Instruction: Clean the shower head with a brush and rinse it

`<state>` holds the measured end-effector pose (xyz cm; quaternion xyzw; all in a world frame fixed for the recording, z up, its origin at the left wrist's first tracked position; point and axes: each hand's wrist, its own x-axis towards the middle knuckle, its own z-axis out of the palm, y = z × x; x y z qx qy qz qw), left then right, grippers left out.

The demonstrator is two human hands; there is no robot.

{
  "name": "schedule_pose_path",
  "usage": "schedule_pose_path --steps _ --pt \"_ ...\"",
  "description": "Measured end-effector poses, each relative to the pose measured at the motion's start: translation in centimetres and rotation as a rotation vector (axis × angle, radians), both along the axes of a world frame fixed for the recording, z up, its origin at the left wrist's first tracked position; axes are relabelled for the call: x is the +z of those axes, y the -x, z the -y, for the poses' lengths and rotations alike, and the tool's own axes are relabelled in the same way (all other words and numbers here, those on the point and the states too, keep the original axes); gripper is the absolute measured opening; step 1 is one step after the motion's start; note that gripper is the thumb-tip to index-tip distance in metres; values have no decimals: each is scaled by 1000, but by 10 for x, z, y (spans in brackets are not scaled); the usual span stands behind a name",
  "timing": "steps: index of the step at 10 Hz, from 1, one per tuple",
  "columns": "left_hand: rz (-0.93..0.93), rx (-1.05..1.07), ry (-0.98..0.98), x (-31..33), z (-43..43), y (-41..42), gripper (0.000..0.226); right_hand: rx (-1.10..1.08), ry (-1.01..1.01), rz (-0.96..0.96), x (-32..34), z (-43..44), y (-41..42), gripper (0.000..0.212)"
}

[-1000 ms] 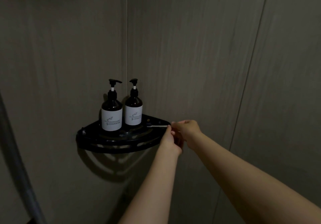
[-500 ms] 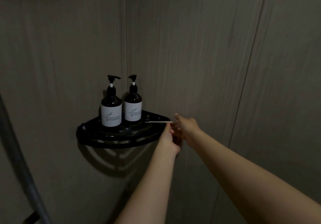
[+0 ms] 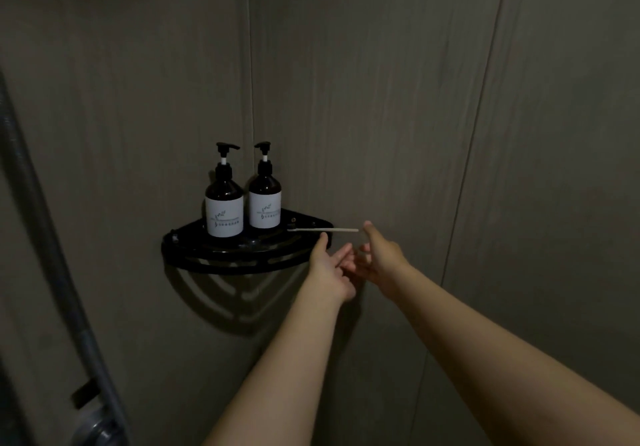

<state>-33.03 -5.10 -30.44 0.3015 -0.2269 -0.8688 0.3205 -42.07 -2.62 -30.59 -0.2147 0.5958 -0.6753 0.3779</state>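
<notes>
A thin white brush [image 3: 325,230] lies on the black corner shelf [image 3: 221,258], its head toward the bottles and its handle sticking out past the shelf's right tip. My right hand [image 3: 379,255] is just right of the handle's end, fingers apart, one fingertip a hair from it and not gripping. My left hand [image 3: 329,265] is below the shelf's right tip, open, thumb raised beside the rim. The shower head is not in view.
Two dark pump bottles [image 3: 224,203] [image 3: 265,200] with white labels stand at the back of the shelf. A grey shower hose [image 3: 52,238] runs down the left edge to a fitting [image 3: 93,421]. Grey wall panels meet in the corner behind.
My right hand pinched the brush handle's end a second ago; its fingers have since opened and drawn slightly right. The brush stays on the shelf.
</notes>
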Motion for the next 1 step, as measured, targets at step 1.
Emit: schedule_pose_path --steps 1 --pt "17 21 32 1 -6 2 56 11 20 47 2 -10 -2 51"
